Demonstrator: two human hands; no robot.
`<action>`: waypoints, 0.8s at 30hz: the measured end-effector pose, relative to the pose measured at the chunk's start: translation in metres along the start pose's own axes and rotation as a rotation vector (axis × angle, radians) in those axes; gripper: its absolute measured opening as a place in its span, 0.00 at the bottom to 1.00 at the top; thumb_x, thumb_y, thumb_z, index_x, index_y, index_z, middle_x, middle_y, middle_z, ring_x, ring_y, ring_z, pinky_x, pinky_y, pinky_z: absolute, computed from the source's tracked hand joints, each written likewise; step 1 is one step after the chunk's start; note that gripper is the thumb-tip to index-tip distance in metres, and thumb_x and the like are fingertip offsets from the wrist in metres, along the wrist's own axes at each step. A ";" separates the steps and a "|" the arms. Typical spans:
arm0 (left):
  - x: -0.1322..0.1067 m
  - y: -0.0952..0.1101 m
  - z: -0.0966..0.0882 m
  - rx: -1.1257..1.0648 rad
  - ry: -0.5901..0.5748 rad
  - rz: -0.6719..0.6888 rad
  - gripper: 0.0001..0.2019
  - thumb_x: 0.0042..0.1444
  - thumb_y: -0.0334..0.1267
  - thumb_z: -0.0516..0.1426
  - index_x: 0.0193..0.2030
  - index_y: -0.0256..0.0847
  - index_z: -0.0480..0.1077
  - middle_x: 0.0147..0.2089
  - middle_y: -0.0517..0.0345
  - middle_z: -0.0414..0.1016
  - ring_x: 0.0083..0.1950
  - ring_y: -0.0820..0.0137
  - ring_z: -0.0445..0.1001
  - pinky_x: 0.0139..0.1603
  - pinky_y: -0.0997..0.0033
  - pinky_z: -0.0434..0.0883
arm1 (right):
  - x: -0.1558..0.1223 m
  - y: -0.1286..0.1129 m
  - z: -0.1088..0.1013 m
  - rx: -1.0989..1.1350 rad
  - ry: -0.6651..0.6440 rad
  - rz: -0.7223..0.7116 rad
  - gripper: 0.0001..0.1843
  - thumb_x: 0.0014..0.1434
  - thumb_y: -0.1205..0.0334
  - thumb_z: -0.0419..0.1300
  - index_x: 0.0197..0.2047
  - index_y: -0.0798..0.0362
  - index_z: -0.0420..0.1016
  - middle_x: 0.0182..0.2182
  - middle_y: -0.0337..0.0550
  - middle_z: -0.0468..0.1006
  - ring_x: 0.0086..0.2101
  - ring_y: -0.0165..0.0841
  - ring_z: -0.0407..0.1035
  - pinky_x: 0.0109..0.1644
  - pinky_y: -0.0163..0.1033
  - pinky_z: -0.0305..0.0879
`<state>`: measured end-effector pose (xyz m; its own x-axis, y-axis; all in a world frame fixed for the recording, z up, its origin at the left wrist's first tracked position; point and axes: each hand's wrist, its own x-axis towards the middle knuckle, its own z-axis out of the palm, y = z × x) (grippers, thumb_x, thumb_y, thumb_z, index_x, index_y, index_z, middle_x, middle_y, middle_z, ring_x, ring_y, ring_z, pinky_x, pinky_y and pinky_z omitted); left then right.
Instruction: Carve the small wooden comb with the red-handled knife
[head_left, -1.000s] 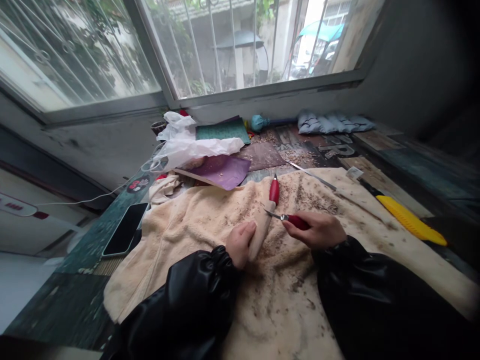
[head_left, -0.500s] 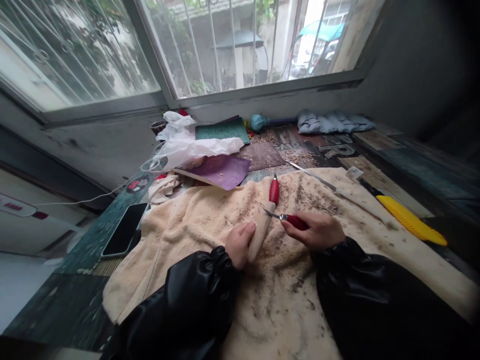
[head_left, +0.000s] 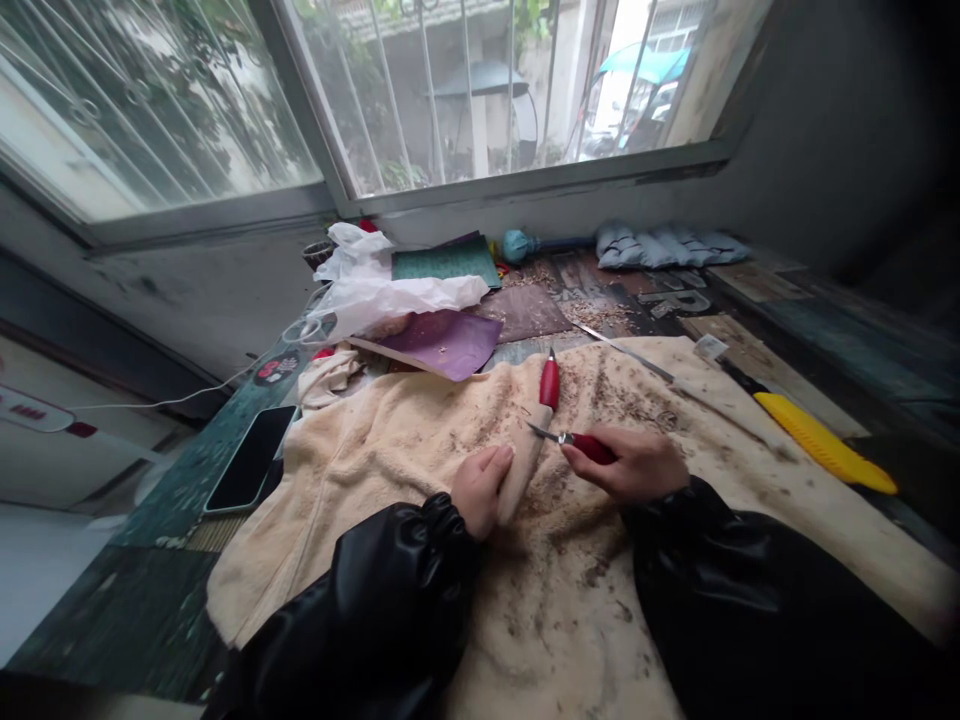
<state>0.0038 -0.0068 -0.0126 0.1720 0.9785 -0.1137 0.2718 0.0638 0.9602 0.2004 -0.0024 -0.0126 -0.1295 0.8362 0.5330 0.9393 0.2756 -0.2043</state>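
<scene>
Shavings [head_left: 581, 388] & 2nd red tool [head_left: 550, 382] on towel [head_left: 360, 455] by wood [head_left: 522, 472]; L hand [head_left: 481, 490] clasps wood, R hand [head_left: 637, 464] wrapped round knife [head_left: 595, 448]; barely moved vs prev.

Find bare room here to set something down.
The tabletop is mostly bare between phone and near edge, left of the cloth; so is the cloth between phone and left hand. Crowded: around the wood, right hand and red-handled tools.

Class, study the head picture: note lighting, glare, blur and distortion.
Head view: daylight through the window; head view: shine on the black sleeves; head view: upper right corner near black; head view: cloth blurs at far right; head view: right hand and its red-handled knife show little motion blur; head view: window slants, by tilt or lens.
</scene>
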 end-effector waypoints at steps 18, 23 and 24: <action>0.000 0.001 0.000 -0.005 0.003 -0.017 0.18 0.51 0.51 0.45 0.19 0.40 0.53 0.20 0.64 0.49 0.25 0.74 0.51 0.28 0.70 0.53 | 0.000 -0.001 0.004 0.013 -0.015 0.050 0.31 0.53 0.36 0.43 0.15 0.52 0.66 0.13 0.37 0.65 0.17 0.25 0.56 0.23 0.32 0.48; 0.002 -0.001 -0.001 -0.018 -0.011 -0.018 0.17 0.50 0.51 0.45 0.20 0.39 0.55 0.21 0.63 0.51 0.25 0.73 0.52 0.28 0.70 0.53 | 0.000 -0.003 0.006 0.010 -0.012 0.050 0.31 0.53 0.35 0.43 0.15 0.52 0.66 0.13 0.37 0.66 0.17 0.25 0.57 0.23 0.33 0.47; 0.002 -0.001 -0.001 -0.019 -0.012 -0.018 0.18 0.50 0.51 0.45 0.20 0.40 0.55 0.21 0.63 0.51 0.25 0.73 0.52 0.28 0.70 0.52 | 0.000 -0.003 0.006 0.004 -0.017 0.062 0.31 0.52 0.35 0.44 0.15 0.52 0.66 0.13 0.37 0.66 0.17 0.25 0.56 0.23 0.33 0.46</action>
<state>0.0028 -0.0050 -0.0137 0.1783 0.9749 -0.1335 0.2565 0.0849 0.9628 0.1960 0.0000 -0.0167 -0.0768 0.8596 0.5051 0.9445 0.2250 -0.2393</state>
